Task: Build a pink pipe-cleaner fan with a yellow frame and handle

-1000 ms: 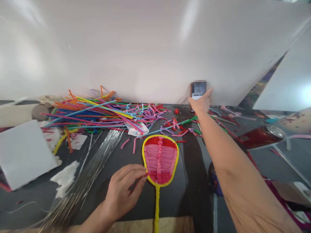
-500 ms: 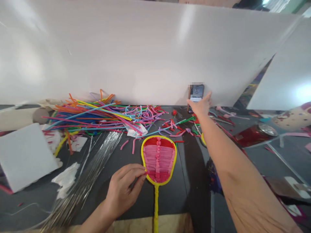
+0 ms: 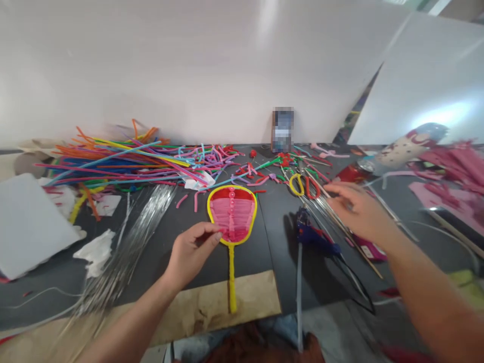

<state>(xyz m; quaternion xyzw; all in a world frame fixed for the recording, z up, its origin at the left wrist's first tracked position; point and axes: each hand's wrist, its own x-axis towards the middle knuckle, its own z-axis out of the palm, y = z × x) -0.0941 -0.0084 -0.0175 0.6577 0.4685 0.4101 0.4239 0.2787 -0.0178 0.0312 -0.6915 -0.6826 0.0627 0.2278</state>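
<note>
My left hand [image 3: 192, 252] is closed in a pinch at the lower left rim of a small fan-shaped piece [image 3: 242, 214]. A tiny reddish-pink bit of pipe cleaner [image 3: 222, 230] shows at its fingertips. The fan has a yellow rim and handle, with red and pink rows inside and a column of pink round bits down its middle. To the right, my right hand [image 3: 351, 206] is raised over the table, slightly blurred, its fingers apart and holding nothing. Near it lie scissors with yellow and red-orange handle loops [image 3: 296, 185] and a dark blue glue gun [image 3: 315, 239] with a glue stick.
A heap of coloured pipe cleaners [image 3: 124, 156] lies at the back left, above a bundle of silver wires [image 3: 147, 222]. The phone [image 3: 283, 130] leans on the white board [image 3: 170, 65]. A red can [image 3: 353, 172] and a spotted cup-like roll [image 3: 404, 146] lie right. Brown cardboard [image 3: 257, 295] is in front.
My right hand has left the phone and come back toward me, over the right side of the table. My left hand stays at the fan's edge. The view has shifted.
</note>
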